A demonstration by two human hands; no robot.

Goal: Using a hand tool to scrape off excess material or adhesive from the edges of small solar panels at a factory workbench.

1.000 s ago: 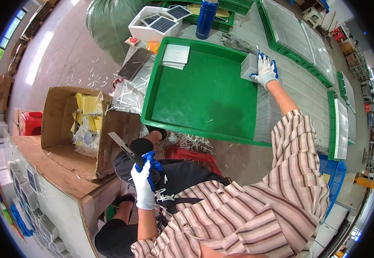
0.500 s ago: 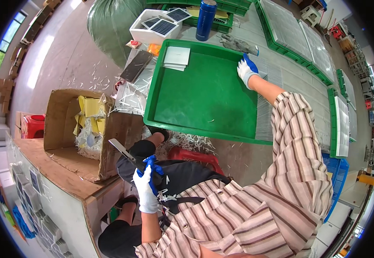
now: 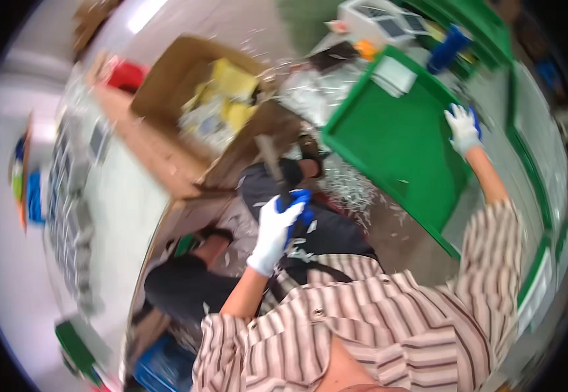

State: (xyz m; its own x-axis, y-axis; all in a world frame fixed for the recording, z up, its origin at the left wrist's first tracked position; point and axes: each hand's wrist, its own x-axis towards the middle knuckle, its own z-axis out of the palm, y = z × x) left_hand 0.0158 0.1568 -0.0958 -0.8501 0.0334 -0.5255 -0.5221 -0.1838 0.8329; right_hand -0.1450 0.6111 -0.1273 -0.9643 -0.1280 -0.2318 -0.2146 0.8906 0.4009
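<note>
One long-bladed knife (image 3: 273, 162) is gripped in the gloved left hand (image 3: 276, 228), centre. One green tray (image 3: 401, 137) is seen upper right; by its right rim the gloved right hand (image 3: 463, 130) is blurred, its grasp indeterminable. One cardboard box (image 3: 166, 78) is placed upper left.

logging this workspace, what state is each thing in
Left hand: gloved, closed around the knife
Knife: blade bare
Right hand: gloved, at the green tray's right edge; grip unclear
Green tray: uncovered
White pieces: piled in the tray's far corner
Cardboard box: open, yellow scraps inside
White box: open, holding dark panels
</note>
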